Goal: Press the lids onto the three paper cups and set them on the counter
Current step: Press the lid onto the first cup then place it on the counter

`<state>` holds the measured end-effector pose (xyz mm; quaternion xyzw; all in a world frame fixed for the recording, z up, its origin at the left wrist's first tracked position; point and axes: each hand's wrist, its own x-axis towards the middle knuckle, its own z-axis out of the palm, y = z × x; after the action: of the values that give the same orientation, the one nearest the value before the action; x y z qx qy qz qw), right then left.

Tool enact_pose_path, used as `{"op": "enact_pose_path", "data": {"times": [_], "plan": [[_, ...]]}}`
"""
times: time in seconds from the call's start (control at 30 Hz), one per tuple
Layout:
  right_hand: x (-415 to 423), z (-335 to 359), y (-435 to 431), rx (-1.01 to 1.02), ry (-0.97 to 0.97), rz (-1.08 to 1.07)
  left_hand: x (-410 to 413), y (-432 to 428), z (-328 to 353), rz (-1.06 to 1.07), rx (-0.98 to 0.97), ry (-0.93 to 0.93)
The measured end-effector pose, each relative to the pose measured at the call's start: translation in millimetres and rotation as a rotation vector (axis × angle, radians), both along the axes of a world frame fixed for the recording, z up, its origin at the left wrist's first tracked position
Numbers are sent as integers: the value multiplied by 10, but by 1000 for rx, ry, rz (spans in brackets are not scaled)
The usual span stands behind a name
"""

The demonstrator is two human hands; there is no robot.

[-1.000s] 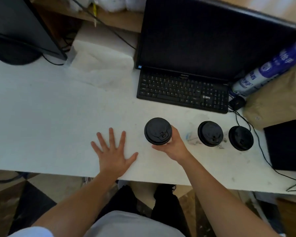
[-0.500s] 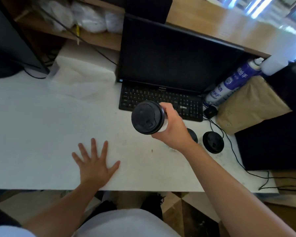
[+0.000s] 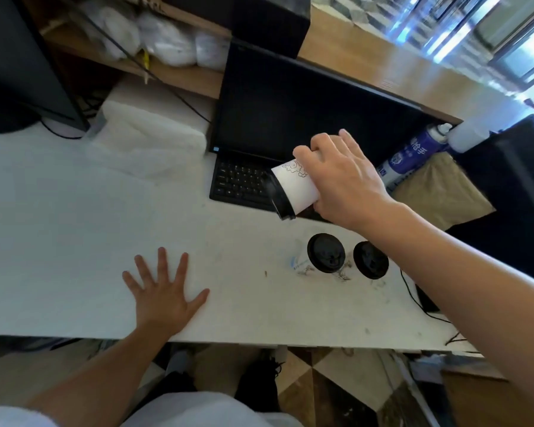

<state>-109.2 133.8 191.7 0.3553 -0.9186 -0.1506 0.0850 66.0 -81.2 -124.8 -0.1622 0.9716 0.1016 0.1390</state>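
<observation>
**A lidded cup is held tilted above the keyboard, with the counter beyond the monitor.**

The paper cup (image 3: 295, 188) is gripped around its base end by the right hand (image 3: 342, 180), fingers curled about the wall. Its long axis is laid nearly level, with the black lid (image 3: 280, 201) pointed near and left over the keyboard (image 3: 238, 183). The wooden counter (image 3: 367, 66) lies farther off, behind the monitor (image 3: 290, 118), so the cup would probably have to be righted and carried onward there. The second cup (image 3: 326, 252) and third cup (image 3: 370, 259), both lidded, are left upright on the white desk (image 3: 59, 226), just near of the right forearm. The left hand (image 3: 164, 291) is spread flat on the desk, holding nothing and well to the left of the cups.
</observation>
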Motion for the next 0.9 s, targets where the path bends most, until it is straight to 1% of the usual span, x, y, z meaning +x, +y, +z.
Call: {"op": "enact_pose_path", "data": {"times": [0.1,0.17,0.27,0.37,0.53,0.7,0.8,0.9], "plan": [[78,-12,-123,299,45,-7,5,-2,8,6,3,3],[164,-78,-218,440,44,-22,10,-3,8,3,-6,-7],[286,-243,-343,573,52,-34,22,-7,2,2,-8,4],[378,-410,-404,650,59,-53,24,-8,-15,3,-6,15],[460,-492,-422,651,66,-10,24,-7,-33,9,0,37],[396,-404,-362,603,82,-48,34,-7,-53,7,0,52],[314,-298,-313,517,84,-97,31,-5,-60,7,-6,47],[229,-188,-241,339,55,-165,28,-3,-64,6,-15,39]]}}
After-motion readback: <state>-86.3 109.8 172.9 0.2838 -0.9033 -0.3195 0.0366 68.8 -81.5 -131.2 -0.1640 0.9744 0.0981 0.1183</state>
